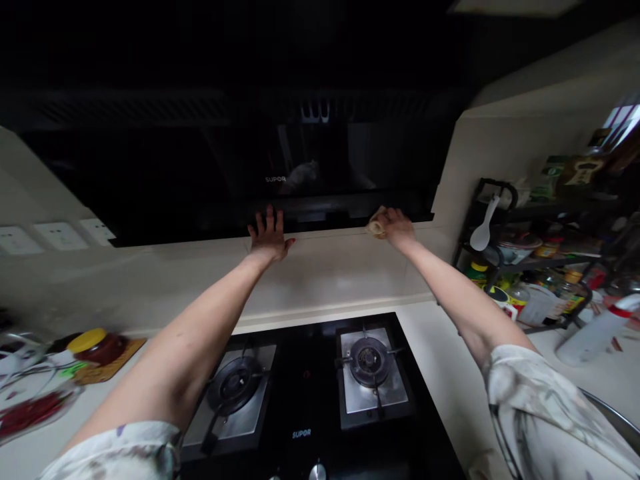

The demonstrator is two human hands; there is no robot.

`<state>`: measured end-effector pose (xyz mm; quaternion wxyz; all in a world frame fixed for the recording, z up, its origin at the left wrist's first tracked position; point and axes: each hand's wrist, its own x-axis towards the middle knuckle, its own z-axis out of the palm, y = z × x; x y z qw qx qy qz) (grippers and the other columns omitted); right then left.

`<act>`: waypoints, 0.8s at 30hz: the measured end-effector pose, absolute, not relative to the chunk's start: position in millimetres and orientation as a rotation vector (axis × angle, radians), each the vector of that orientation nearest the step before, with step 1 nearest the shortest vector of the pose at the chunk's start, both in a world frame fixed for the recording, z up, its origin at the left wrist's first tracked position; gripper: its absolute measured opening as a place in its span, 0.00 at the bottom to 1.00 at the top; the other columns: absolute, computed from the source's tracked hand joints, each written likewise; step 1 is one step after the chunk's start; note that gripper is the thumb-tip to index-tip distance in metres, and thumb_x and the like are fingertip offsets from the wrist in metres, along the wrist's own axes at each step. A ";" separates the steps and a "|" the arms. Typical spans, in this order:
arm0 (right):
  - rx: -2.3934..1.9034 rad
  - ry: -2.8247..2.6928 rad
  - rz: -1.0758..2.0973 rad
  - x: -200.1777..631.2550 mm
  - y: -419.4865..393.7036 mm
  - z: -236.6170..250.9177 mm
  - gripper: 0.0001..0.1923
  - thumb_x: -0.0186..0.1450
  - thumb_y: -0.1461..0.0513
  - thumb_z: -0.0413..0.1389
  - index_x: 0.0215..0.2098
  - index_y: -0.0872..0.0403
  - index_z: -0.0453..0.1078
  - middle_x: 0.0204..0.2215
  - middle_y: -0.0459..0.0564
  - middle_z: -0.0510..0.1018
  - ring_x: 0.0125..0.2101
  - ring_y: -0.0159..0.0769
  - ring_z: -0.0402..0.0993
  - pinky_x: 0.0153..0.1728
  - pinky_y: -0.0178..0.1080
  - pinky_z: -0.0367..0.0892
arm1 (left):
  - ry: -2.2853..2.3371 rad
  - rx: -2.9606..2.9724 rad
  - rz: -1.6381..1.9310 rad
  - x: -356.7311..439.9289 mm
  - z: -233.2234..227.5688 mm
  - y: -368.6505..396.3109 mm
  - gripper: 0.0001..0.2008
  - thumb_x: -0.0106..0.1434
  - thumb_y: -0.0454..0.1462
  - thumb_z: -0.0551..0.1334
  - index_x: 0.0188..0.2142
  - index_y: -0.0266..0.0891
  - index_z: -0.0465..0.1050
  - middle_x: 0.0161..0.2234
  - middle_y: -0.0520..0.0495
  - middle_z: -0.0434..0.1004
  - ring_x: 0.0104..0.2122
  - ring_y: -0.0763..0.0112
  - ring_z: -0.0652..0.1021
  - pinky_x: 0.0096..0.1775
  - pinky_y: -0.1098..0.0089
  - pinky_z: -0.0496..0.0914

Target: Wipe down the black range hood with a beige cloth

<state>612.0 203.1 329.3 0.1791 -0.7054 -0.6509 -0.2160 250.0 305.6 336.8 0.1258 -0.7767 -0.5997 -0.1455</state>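
The left hand [270, 237] presses on the low edge of the big black hood [165, 180], its grip wide with the fingers spread out. The right hand [399, 230] has its grip closed around a tan cloth [375, 227]. The cloth is up at the hood's bottom edge, near its right end. Below both hands, a black stove [295, 393] with 2 burners sits in the white surface [425, 340]. To the right, a white spoon [482, 235] hangs on a dark rack [531, 264] full of jars and bottles. To the left is a jar with a yellow lid [90, 341].
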 end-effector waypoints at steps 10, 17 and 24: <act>-1.512 -0.694 0.284 731.3 147.7 288.0 0.06 0.70 0.62 0.63 0.35 0.53 0.70 0.34 0.52 0.80 0.44 0.43 0.82 0.51 0.47 0.79 | -1.748 -2.301 -0.442 252.1 346.6 291.1 0.58 0.74 0.62 0.58 0.85 0.29 0.35 0.84 0.27 0.22 0.81 0.27 0.37 0.75 0.29 0.45; -1.271 -0.548 0.883 714.3 83.9 207.2 0.12 0.74 0.56 0.57 0.41 0.57 0.74 0.29 0.54 0.81 0.28 0.39 0.78 0.31 0.41 0.79 | -1.769 -2.243 -0.394 252.7 344.2 292.2 0.50 0.80 0.52 0.56 0.84 0.29 0.30 0.84 0.31 0.18 0.81 0.30 0.37 0.75 0.30 0.46; -1.077 -0.574 1.093 703.8 25.2 140.1 0.20 0.66 0.51 0.63 0.49 0.55 0.76 0.37 0.56 0.86 0.40 0.45 0.84 0.48 0.47 0.81 | -1.771 -2.214 -0.320 251.9 344.2 293.0 0.51 0.80 0.54 0.54 0.84 0.29 0.28 0.84 0.31 0.17 0.81 0.30 0.37 0.76 0.32 0.46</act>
